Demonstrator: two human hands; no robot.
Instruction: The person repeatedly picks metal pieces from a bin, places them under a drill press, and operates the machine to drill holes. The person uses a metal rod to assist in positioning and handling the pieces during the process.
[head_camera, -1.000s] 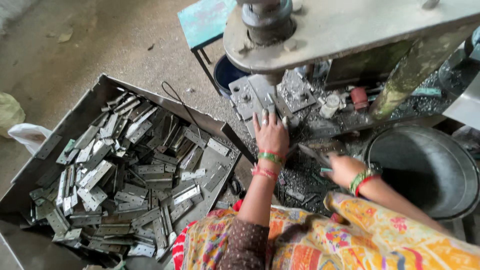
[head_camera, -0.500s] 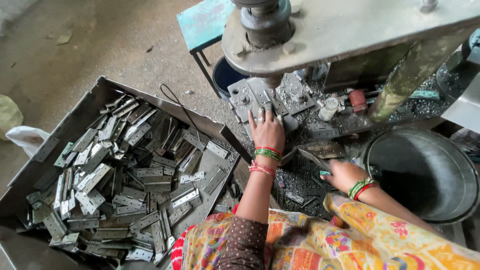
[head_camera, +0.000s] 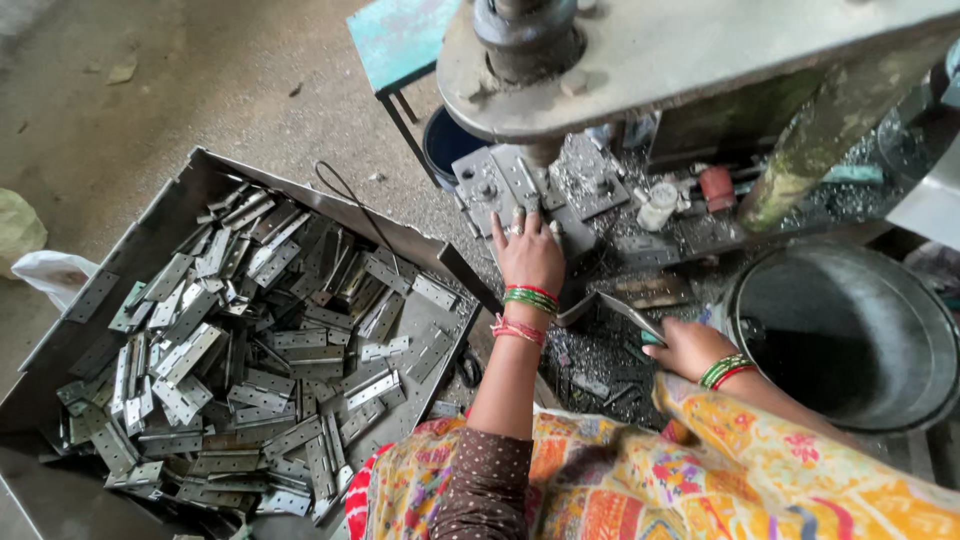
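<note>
Right hand (head_camera: 690, 347) is sitting nearest the body, grip pinching one end of a flat metal hinge plate (head_camera: 612, 305) – fingers closed on it. The plate's long axis is running up and to the left from that grip, toward the left hand.

Left hand (head_camera: 528, 255) is lying farther out, palm down, fingers spread flat on the press bed (head_camera: 520, 185) under the ram (head_camera: 525, 40) – grip open, holding nothing. So the left hand is the nearer one to the die; the plate's free end is pointing just short of its wrist.

Left of both grips: open steel tray (head_camera: 400, 240) piled with loose hinge plates (head_camera: 250, 350). Right of the right grip: round metal tub (head_camera: 850, 330). Metal swarf is covering the surface between them.
</note>
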